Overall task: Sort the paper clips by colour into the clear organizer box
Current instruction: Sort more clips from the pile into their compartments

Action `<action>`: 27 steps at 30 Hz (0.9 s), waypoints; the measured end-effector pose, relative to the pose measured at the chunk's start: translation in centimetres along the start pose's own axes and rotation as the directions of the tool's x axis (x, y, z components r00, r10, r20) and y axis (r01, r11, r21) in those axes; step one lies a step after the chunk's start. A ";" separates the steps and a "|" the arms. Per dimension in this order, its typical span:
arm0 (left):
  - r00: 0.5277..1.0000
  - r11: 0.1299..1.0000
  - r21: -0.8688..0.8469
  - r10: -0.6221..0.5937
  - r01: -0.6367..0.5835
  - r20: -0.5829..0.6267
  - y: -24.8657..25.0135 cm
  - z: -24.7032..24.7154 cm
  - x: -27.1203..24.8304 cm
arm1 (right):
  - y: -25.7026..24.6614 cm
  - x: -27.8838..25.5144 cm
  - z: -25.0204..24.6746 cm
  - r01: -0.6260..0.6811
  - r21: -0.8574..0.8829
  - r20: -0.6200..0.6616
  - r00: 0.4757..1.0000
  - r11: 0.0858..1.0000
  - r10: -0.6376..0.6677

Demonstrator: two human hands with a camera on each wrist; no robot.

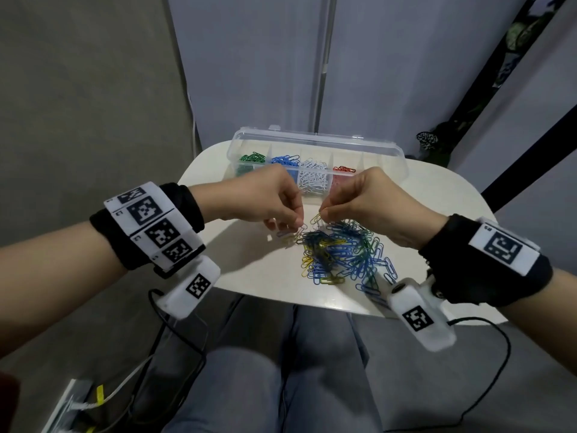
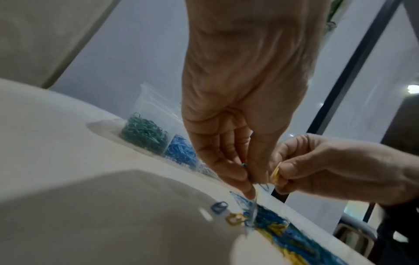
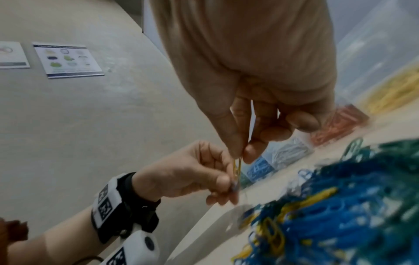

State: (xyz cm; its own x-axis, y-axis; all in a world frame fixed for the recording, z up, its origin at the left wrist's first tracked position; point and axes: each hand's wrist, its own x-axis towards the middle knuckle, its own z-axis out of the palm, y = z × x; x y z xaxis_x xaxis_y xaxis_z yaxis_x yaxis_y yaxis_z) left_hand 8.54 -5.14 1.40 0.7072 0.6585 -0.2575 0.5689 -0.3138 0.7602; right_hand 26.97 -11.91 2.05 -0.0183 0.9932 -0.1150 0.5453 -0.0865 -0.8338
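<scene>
A clear organizer box [image 1: 384, 153] stands at the back of the small white table [image 1: 249, 270], with green, blue, white and red clips in separate compartments. A mixed pile of blue, yellow and green paper clips [image 1: 343, 254] lies in the middle. My left hand [image 1: 296, 225] hovers at the pile's far left edge and pinches a pale clip [image 2: 252, 211] that hangs down; a bit of blue shows between its fingers. Right beside it, my right hand [image 1: 323, 215] pinches a yellow clip [image 3: 237, 166] just above the pile. A few single clips [image 2: 219, 207] lie loose left of the pile.
The table's near edge [image 1: 312, 300] runs just above my legs, and cables hang from both wrist cameras. Printed leaflets [image 3: 68, 60] lie on the floor to the left. A dark slanted frame [image 1: 499, 76] rises at the right.
</scene>
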 end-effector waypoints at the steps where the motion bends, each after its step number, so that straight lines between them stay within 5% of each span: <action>1: 1.000 0.996 0.087 0.020 -0.020 0.003 -0.2 0.0 0.0 | 0.0 -0.1 -0.4 -0.012 -0.030 0.009 1.000 0.999 0.012; 4: 0.993 0.938 0.329 0.114 -0.110 0.007 -0.1 0.6 0.0 | -0.1 -0.4 -1.2 -0.046 -0.104 0.057 0.997 0.994 0.052; 10: 0.938 0.792 0.504 0.315 -0.344 0.147 1.1 3.0 1.0 | 0.6 -0.6 -2.0 -0.108 -0.078 0.027 0.994 0.991 0.110; 18: 0.956 0.758 0.585 0.266 -0.287 0.125 0.7 3.5 2.1 | 1.9 -0.7 -1.6 0.008 -0.250 0.038 0.999 0.968 0.002; 27: 0.955 0.777 0.557 0.268 -0.292 0.127 0.5 3.1 1.5 | 1.7 -0.4 -0.1 0.256 -0.576 0.232 0.962 0.776 -0.145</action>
State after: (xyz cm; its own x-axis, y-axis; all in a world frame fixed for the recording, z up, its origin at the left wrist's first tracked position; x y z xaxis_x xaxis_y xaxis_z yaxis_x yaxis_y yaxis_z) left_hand 11.21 -6.47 -0.44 0.8812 0.4578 -0.1176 0.4693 -0.8175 0.3338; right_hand 27.95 -12.42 0.71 -0.2908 0.9499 -0.1147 0.9016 0.2319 -0.3652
